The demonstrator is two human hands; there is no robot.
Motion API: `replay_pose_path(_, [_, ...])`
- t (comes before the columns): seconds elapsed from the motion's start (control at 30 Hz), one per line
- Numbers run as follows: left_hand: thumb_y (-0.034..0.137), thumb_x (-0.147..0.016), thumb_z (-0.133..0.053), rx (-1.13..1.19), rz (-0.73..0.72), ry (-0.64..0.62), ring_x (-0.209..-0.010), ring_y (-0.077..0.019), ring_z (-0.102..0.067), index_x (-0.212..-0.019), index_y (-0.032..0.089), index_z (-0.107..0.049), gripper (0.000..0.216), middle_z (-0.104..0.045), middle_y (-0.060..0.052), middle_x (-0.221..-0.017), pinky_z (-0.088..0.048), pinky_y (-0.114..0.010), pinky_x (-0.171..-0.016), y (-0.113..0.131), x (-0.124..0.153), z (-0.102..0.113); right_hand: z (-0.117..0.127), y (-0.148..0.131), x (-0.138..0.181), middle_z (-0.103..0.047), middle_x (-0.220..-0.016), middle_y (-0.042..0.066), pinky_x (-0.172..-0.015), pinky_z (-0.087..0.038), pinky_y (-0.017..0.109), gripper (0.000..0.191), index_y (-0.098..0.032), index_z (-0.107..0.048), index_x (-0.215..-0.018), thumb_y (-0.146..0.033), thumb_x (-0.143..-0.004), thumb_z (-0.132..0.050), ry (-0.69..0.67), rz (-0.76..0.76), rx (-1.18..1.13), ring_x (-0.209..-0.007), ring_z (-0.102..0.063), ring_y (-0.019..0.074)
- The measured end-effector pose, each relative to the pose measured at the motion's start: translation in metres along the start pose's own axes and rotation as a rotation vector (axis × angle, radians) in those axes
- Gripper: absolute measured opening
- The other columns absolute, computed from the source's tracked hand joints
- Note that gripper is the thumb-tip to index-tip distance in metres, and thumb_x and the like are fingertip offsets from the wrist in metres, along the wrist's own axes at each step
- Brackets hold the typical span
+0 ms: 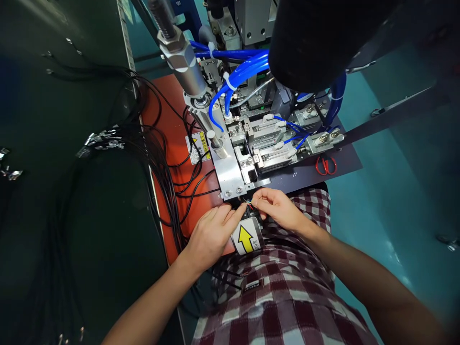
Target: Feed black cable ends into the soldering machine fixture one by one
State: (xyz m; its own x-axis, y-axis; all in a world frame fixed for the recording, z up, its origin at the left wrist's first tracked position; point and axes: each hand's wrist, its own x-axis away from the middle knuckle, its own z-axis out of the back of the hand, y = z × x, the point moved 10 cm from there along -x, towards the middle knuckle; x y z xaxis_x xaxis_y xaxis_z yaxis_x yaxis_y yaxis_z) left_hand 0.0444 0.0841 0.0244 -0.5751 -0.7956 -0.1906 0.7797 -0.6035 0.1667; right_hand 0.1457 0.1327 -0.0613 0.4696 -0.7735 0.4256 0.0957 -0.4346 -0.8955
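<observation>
My right hand [275, 206] is closed, its thumb and forefinger pinching thin coloured wires [248, 203] at the front edge of the machine. From the other side my left hand [212, 230] reaches in with one fingertip right at these wires. Its remaining fingers are curled, and what lies under them is hidden. Just above both hands is a silver metal plate [230, 177] with screws. Below the fingertips sits a white label with a yellow arrow [246, 238], partly on a dark fixture.
Black cables [163, 191] with metal connectors [102, 139] drape over the orange-red base [196, 211] on the left. Blue air tubes [247, 67] and small cylinders [275, 160] fill the machine. Red-handled scissors [326, 166] lie at right. A large black cylinder [316, 43] hangs above.
</observation>
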Motion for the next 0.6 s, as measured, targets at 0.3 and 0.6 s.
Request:
replay_pose_path(0.3, [0.009,-0.094,-0.037,0.020,0.004,-0.020,-0.071,-0.0173,-0.052,-0.128,0.011,-0.052,0.037,-0.054,-0.006,-0.083,-0.046,-0.028,-0.063,-0.0003,0.0001,-0.0019,-0.0015,0.0003,0.0003,-0.049,-0.064,-0.005,-0.052,-0.037,0.024,0.022,-0.016,-0.054,-0.077,-0.036,-0.083,-0.060,-0.014,-0.027,-0.037,-0.051,-0.047,0.0082])
replay_pose_path(0.6, [0.009,-0.094,-0.038,0.030,-0.005,-0.002,-0.072,-0.0177,-0.053,-0.129,0.011,-0.052,0.037,-0.056,-0.007,-0.085,-0.047,-0.028,-0.063,0.0001,0.0006,-0.0024,-0.0017,-0.0043,0.0008,-0.050,-0.064,-0.005,-0.052,-0.038,0.024,0.019,-0.017,-0.054,-0.077,-0.034,-0.081,-0.062,-0.004,-0.043,-0.050,-0.051,-0.050,0.0086])
